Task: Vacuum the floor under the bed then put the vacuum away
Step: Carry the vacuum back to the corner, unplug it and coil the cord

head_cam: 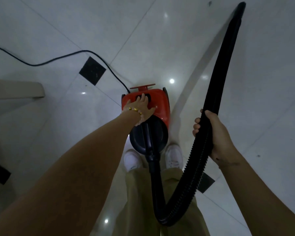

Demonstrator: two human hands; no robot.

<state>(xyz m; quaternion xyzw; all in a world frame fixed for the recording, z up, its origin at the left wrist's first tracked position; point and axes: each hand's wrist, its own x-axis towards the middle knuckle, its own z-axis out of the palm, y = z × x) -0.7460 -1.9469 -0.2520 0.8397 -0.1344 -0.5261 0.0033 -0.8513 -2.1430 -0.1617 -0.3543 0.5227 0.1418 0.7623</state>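
Observation:
A red and black canister vacuum (160,106) sits on the white tiled floor just ahead of my white shoes. My left hand (141,108) lies flat on its red top, fingers spread, fingertips on a black button area. My right hand (213,133) is closed around the black ribbed hose (186,178), which loops down from the vacuum's front and rises into a rigid black tube (232,38) pointing up and away. No bed is visible for certain.
A black power cord (58,58) trails from the vacuum's rear across the floor to the left edge. A beige furniture corner (24,90) juts in at left. Small black inset tiles (92,70) mark the floor.

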